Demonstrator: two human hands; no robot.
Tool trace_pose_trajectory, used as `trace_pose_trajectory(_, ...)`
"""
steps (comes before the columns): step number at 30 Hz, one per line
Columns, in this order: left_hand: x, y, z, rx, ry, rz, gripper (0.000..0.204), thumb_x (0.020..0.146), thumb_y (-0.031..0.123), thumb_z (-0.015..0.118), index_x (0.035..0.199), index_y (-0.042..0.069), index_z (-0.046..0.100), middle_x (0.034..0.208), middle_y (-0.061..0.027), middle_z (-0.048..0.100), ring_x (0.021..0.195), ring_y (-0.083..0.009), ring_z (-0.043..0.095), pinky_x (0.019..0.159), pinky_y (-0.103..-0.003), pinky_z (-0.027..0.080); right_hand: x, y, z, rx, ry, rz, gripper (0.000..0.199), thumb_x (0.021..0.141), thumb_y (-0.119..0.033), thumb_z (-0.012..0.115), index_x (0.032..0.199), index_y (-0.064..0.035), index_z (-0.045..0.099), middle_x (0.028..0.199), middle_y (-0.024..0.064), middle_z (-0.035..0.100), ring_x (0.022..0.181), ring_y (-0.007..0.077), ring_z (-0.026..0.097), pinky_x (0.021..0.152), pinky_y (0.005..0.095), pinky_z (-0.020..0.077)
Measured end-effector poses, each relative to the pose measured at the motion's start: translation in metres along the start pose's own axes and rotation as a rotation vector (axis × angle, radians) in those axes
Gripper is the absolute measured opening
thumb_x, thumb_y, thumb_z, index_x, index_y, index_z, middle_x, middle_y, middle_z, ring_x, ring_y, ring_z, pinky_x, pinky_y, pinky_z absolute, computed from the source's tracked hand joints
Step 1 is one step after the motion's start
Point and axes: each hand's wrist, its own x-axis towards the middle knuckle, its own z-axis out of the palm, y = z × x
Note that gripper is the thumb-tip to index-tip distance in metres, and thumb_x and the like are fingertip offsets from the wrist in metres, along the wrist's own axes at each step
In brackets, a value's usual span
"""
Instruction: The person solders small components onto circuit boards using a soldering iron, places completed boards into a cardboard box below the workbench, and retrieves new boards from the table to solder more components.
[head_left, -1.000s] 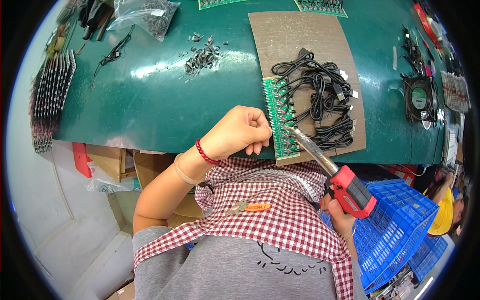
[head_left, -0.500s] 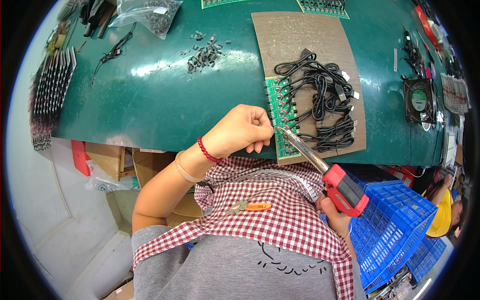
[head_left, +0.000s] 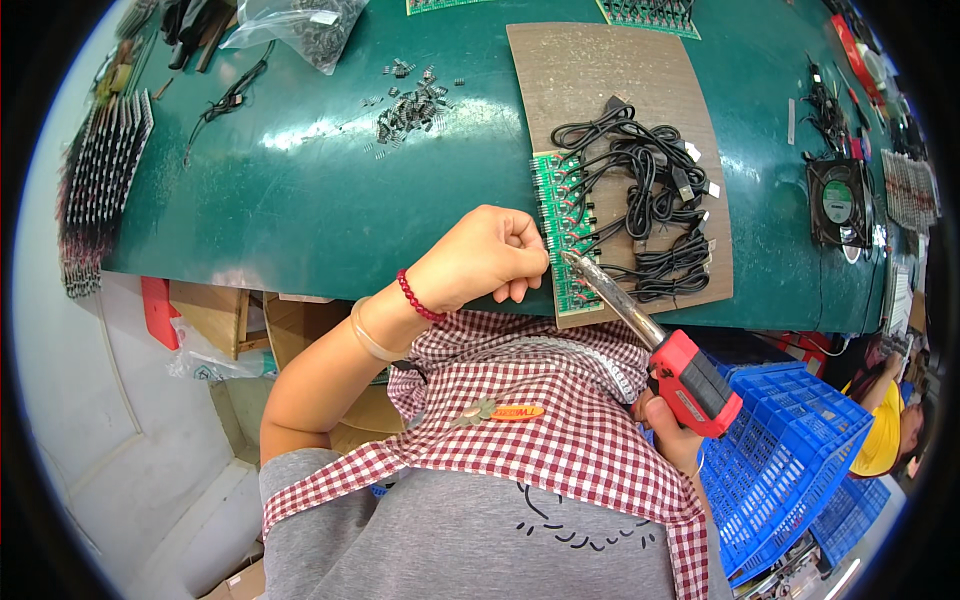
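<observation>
Our left hand [head_left: 490, 252], fingertips together, is just left of the circuit board [head_left: 556, 225]; our right hand [head_left: 674, 432] grips the soldering iron [head_left: 676, 360].

The left arm [head_left: 330, 380] bends sharply at the elbow, its forearm slanting up and inward; the left hand [head_left: 495, 255] is curled, thumb and forefinger drawn together at the tips, though whether they pinch anything is too small to tell; the right hand [head_left: 672, 430] sits lower and farther right, partly hidden, closed in a firm grip, its wrist below.
</observation>
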Motion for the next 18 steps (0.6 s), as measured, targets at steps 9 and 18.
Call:
trace_pose_trajectory(9, 0.0, -0.001, 0.002, 0.019, 0.021, -0.001, 0.007, 0.078, 0.007, 0.057, 0.073, 0.003, 0.054, 0.064, -0.0032, 0.059, 0.048, -0.0048, 0.053, 0.039, -0.017, 0.038, -0.001, 0.01, -0.001, 0.051, 0.033, -0.026, 0.01, 0.074, -0.006, 0.066, 0.08, -0.0035, 0.059, 0.074, 0.0063, 0.056, 0.068, 0.02, 0.052, 0.063, 0.0332, 0.0406)
trace_pose_trajectory(18, -0.001, 0.001, 0.0, 0.018, 0.019, 0.011, 0.007, 0.077, 0.007, 0.058, 0.074, 0.002, 0.055, 0.064, -0.0031, 0.059, 0.048, -0.0047, 0.053, 0.039, -0.017, 0.038, 0.0, -0.005, -0.005, -0.101, -0.079, -0.018, 0.013, 0.072, -0.006, 0.068, 0.082, -0.0029, 0.06, 0.075, 0.0065, 0.057, 0.068, 0.0187, 0.054, 0.064, 0.0324, 0.0428)
